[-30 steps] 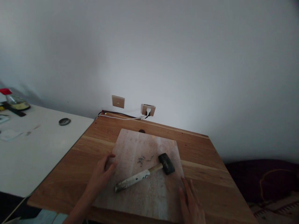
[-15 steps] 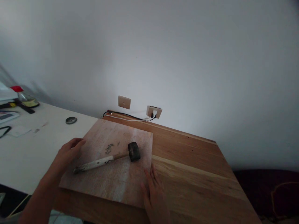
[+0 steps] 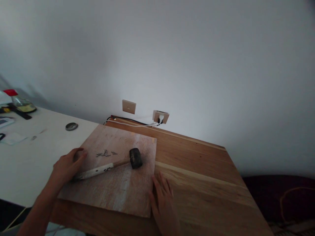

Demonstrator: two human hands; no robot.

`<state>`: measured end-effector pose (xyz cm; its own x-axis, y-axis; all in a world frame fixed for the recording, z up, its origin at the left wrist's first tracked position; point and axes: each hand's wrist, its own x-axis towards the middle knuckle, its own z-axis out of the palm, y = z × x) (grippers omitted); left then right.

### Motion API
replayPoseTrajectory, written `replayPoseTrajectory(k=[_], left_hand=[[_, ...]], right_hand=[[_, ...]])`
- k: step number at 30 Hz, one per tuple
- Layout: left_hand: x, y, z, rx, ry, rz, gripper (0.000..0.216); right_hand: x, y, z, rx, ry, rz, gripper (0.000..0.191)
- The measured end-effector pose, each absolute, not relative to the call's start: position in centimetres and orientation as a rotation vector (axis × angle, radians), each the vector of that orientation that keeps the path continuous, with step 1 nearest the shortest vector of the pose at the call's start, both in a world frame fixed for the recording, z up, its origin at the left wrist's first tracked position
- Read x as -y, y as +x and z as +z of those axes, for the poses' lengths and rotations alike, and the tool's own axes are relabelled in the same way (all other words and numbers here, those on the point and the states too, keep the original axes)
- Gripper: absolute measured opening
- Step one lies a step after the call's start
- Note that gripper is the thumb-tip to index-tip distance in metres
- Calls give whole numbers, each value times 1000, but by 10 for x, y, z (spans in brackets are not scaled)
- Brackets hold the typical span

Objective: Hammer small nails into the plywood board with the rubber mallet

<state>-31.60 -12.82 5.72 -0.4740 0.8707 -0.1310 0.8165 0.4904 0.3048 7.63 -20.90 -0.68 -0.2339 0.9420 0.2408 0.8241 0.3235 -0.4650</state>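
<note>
A flat wooden board (image 3: 115, 188) lies on the brown wooden tabletop. My left hand (image 3: 67, 164) rests at its left edge, fingers bent and thumb apart from the index finger. Against the right edge, my right hand (image 3: 162, 200) lies with its fingers spread, partly on the tabletop. A mallet with a black head (image 3: 136, 158) and a white-wrapped handle (image 3: 95, 171) lies across the board; its handle end is close to my left wrist. Several small nails (image 3: 105, 153) are scattered just above the handle. A row of small marks shows near the board's far edge.
A white table (image 3: 49, 144) adjoins on the left, with a grey tape roll (image 3: 71, 126), a red-capped bottle (image 3: 23, 104) and a black-handled tool (image 3: 22, 113). Behind are a wall socket (image 3: 161, 117) with plugs and cables (image 3: 133, 123). A dark red surface (image 3: 283, 193) lies right.
The nails have shifted left and spread out on the board. The board and mallet have moved slightly left, with my left hand along the edge. The view has turned a little.
</note>
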Motion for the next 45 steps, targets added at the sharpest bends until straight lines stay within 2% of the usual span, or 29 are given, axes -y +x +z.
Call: replayPoseTrajectory(k=[4,7,14,19,24,27,30,33,36,38,42,45], left_hand=[[139,-292,42,-2395,1570,291,57],[154,-262,33,-2248,1758,404,56],[167,-209,23,-1943,1934,509,48],[157,-178,17,-1775,2140,730,37],[147,-143,21,-1570,2275,781,35],[142,-130,28,-1507,2308,729,29],[137,-124,35,-1492,2326,526,30],[133,-121,39,-1516,2293,362,21],[130,-119,38,-1500,2270,374,16],[127,-117,36,-1474,2269,401,17],[116,-110,34,-1479,2199,417,20],[104,-95,37,-1427,2139,514,15]], right_hand=[[210,108,-3,2002,-1625,279,36],[215,149,-5,1863,-1669,190,35],[248,208,-1,1597,-1857,117,52],[255,166,21,1535,-1843,523,55],[225,124,41,1644,-1743,872,57],[207,116,45,1642,-1739,934,53],[206,115,39,1544,-1730,909,47],[223,120,25,1271,-1663,923,36],[241,131,15,995,-1558,1030,32],[246,142,13,993,-1577,989,38],[238,168,18,1268,-1831,611,47],[230,182,20,1467,-1904,488,57]])
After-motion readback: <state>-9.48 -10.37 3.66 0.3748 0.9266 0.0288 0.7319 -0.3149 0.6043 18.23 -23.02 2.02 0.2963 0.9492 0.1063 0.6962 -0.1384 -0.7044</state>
